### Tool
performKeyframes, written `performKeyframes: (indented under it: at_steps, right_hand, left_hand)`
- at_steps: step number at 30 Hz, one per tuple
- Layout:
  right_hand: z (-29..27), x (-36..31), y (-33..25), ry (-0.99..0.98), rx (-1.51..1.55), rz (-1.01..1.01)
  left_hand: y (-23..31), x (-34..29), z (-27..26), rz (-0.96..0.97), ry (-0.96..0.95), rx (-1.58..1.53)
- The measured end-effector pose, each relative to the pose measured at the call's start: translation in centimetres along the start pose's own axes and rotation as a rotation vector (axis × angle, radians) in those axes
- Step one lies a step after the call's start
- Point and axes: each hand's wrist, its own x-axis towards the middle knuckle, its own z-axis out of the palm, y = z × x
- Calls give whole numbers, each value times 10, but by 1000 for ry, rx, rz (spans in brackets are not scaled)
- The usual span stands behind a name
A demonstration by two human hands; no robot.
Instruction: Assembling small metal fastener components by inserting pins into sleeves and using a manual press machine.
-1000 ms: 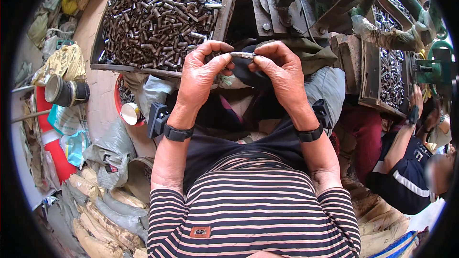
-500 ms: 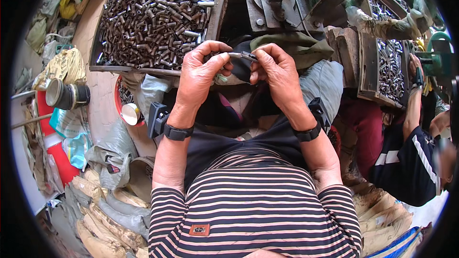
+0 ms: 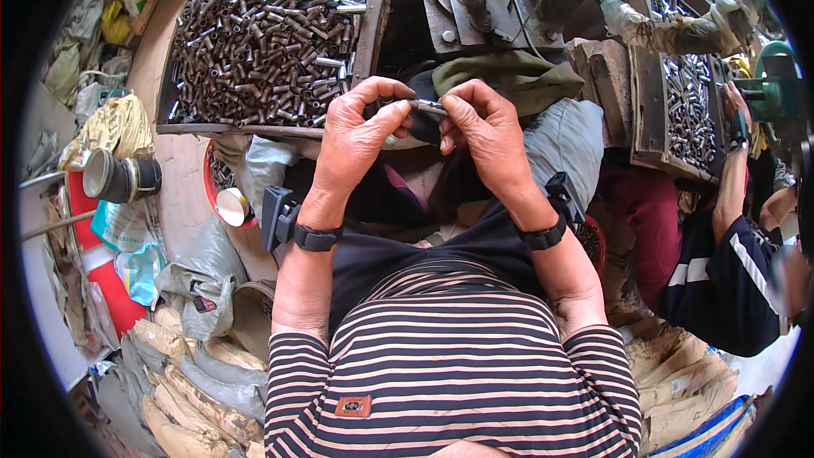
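Between my two hands, above my lap, is a thin short metal rod-like piece [image 3: 428,107], its ends covered by fingertips. My left hand [image 3: 363,131] pinches its left end between thumb and bent forefinger. On the other end my right hand [image 3: 482,123] closes the same way, thumb on top. Just beyond my left hand stands a wooden tray [image 3: 254,130] heaped with small metal tubes [image 3: 263,51], some dark brown, some shiny. Past my right hand lies an olive cloth [image 3: 509,75], in front of a machine with bolted steel plates [image 3: 462,0].
To the right, a co-worker's hand [image 3: 736,106] is beside another wooden box [image 3: 649,110] of metal tubes. A red basin [image 3: 212,178] with a white cup [image 3: 231,203] sits low at left. Sacks [image 3: 191,407] and a metal bucket [image 3: 106,176] lie around.
The metal piece stays between both hands, now tilting slightly down to the right. My hands shift a little. The surroundings slide slightly left in the view.
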Motion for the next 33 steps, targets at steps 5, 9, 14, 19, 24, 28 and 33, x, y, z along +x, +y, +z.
performKeyframes:
  at_steps: [5,9,14,19,24,28,33]
  right_hand:
    - [-17,-2,-17,-119,-66,76]
    - [-29,-4,-32,-209,-40,165]
    - [-41,-9,-37,-102,-269,45]
    - [-65,-10,-80,321,-651,-383]
    - [-122,-11,-146,852,-432,-1016]
    - [-166,31,-153,639,-124,-956]
    - [-139,28,-171,631,-156,-812]
  left_hand:
    - [3,3,1,-140,-211,-288]
    - [9,6,17,-155,-296,-295]
    - [0,14,43,-166,-199,-314]
    - [-8,45,49,-76,-83,-263]
    - [-7,90,38,-65,171,-295]
    - [-13,122,40,-30,239,-289]
    - [-21,155,45,-39,378,-322]
